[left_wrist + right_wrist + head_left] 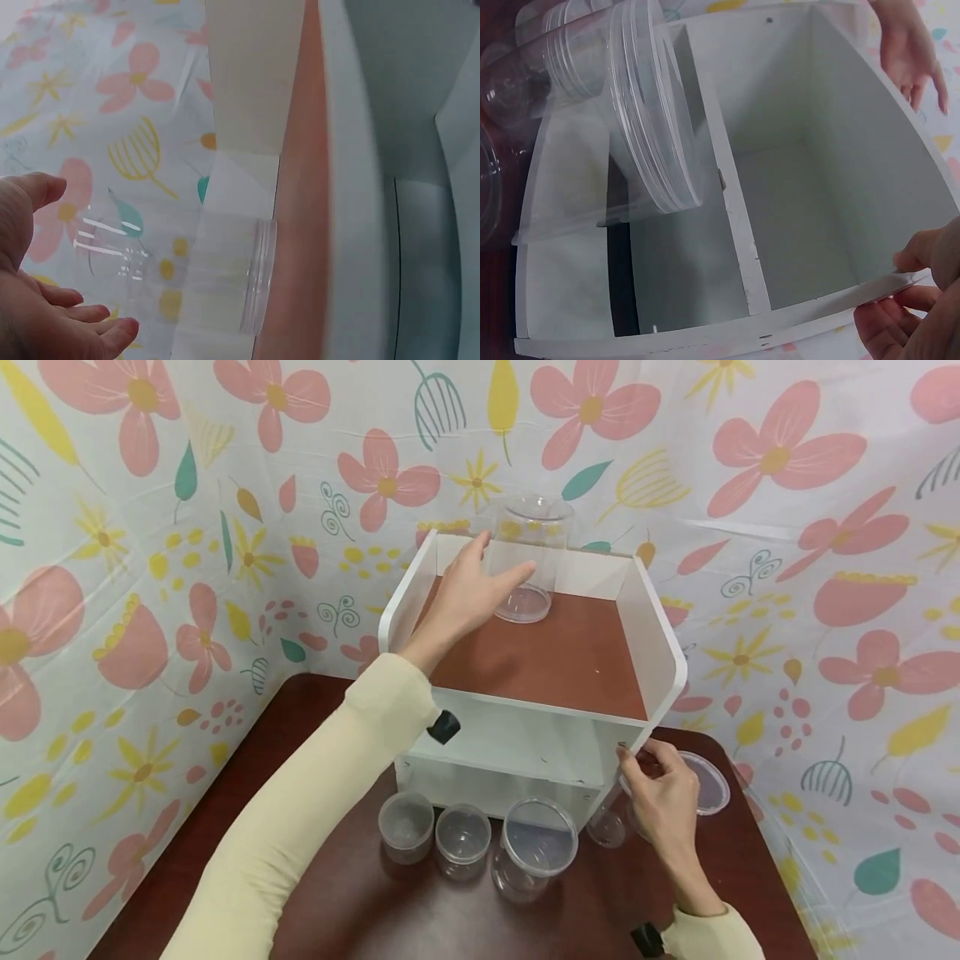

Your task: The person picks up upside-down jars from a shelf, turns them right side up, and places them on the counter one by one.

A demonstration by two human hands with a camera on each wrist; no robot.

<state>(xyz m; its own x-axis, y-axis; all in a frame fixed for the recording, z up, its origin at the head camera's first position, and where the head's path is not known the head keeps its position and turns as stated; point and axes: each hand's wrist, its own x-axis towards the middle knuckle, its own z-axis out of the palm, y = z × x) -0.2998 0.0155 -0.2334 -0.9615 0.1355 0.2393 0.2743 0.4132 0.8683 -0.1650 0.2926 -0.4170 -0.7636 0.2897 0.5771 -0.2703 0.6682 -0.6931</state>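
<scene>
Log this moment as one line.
left hand: open beside clear plastic jar | right hand: pinching white shelf unit edge

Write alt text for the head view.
A left hand, open, reaches toward a clear jar on a white shelf unit's brown top. The right hand pinches the unit's front corner; clear containers stand on the table below.
</scene>
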